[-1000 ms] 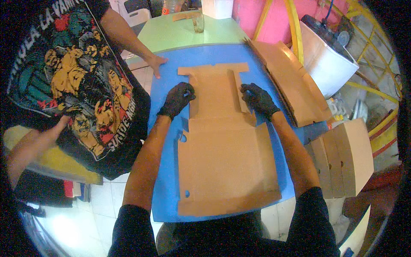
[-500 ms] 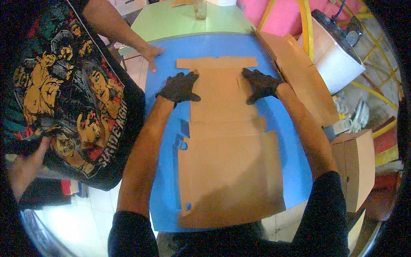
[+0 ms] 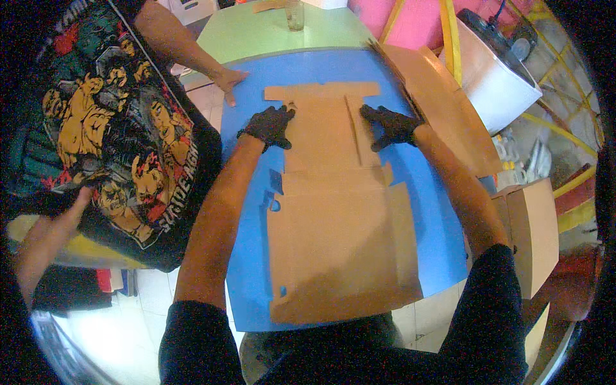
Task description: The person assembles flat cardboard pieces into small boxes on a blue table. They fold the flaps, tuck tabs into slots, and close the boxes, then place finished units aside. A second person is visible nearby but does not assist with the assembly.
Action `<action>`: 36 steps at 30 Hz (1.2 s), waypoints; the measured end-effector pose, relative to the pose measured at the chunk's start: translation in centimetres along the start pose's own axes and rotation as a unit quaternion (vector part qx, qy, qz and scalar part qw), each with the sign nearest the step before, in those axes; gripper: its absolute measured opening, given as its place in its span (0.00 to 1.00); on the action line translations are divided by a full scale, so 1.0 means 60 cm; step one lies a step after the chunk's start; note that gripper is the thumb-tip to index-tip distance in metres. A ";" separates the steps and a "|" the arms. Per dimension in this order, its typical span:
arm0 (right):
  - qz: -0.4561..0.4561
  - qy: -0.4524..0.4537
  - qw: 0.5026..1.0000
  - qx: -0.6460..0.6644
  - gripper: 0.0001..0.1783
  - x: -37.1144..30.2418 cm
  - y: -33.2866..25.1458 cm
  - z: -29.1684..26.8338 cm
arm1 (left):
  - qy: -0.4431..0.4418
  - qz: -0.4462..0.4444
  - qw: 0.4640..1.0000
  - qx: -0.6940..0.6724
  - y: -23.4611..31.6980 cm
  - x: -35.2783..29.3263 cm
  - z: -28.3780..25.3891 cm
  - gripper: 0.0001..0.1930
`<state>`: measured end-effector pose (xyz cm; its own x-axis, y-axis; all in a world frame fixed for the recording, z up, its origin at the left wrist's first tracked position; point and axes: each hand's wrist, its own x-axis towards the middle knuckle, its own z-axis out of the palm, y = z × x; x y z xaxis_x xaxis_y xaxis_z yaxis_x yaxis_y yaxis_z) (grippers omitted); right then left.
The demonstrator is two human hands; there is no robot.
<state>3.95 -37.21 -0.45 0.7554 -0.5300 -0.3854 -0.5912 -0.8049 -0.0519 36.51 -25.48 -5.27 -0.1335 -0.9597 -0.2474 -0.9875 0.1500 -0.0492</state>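
Observation:
A flattened brown cardboard box blank (image 3: 340,237) lies on the blue tabletop (image 3: 439,256), its wide panel toward me and its narrower panel at the far end. My left hand (image 3: 271,127), in a black glove, rests at the left edge of the narrow panel with fingers apart. Opposite it, my right hand (image 3: 391,128), gloved alike, touches the side flap (image 3: 363,131) on the right edge. That flap stands partly raised along its crease. Neither hand grips anything; both have their fingers spread.
At the left stands a person in a black printed shirt (image 3: 122,128), one hand (image 3: 230,82) on the table edge. A glass (image 3: 294,16) is on the green table (image 3: 224,29) beyond. More cardboard (image 3: 443,96) leans at the right, above a carton (image 3: 532,231); a white container (image 3: 494,70) is behind.
The right side flap of the narrow panel now stands up more clearly along its crease. Both my hands stay at nearly the same places, and the whole view has shifted slightly.

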 end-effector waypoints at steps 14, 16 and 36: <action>-0.022 0.011 0.998 -0.058 0.64 -0.040 -0.029 0.035 | -0.013 0.009 0.999 -0.042 0.037 -0.105 0.030 0.61; -0.011 -0.007 0.998 -0.058 0.67 -0.044 -0.027 0.040 | -0.022 0.013 0.998 -0.055 0.036 -0.103 0.033 0.63; -0.022 0.273 0.938 0.215 0.26 -0.103 -0.062 0.104 | 0.215 -0.055 0.969 -0.107 0.050 -0.075 0.035 0.27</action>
<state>-0.26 -29.26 -3.65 0.7450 -0.6504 0.1482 -0.5264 -0.7097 -0.4683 34.29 -20.23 -6.33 -0.0039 -0.9843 0.1767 -0.9863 0.0329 0.1616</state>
